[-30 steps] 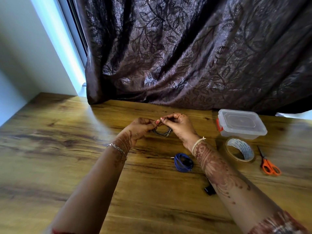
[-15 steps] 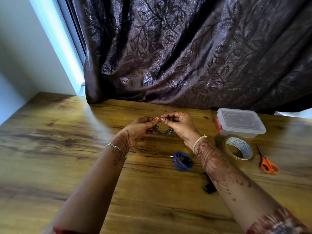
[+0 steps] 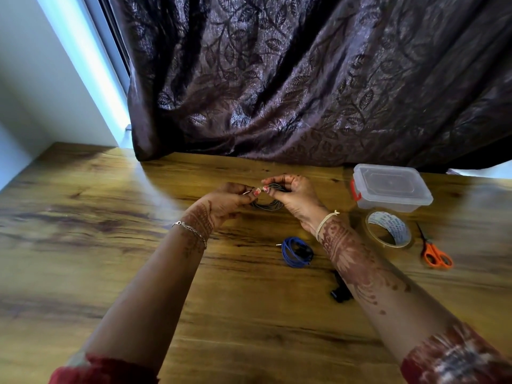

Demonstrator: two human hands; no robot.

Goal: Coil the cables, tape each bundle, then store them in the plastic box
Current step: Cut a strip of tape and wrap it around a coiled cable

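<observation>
Now the right hand [image 3: 293, 195] grips the grey cable coil [image 3: 267, 207] just above the table [image 3: 110, 245], left hand [image 3: 224, 200] pinches its loose end. Best wind the end in snug before reaching for tape [image 3: 388, 231].

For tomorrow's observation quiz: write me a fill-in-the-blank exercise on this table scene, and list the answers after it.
1. The left hand and right hand both hold the grey cable coil; the second coil, lying between the forearms, is ____.
2. The scissors have ____ handles.
3. The ring lying just in front of the plastic box is a roll of ____.

Answers: blue; orange; tape.
</observation>
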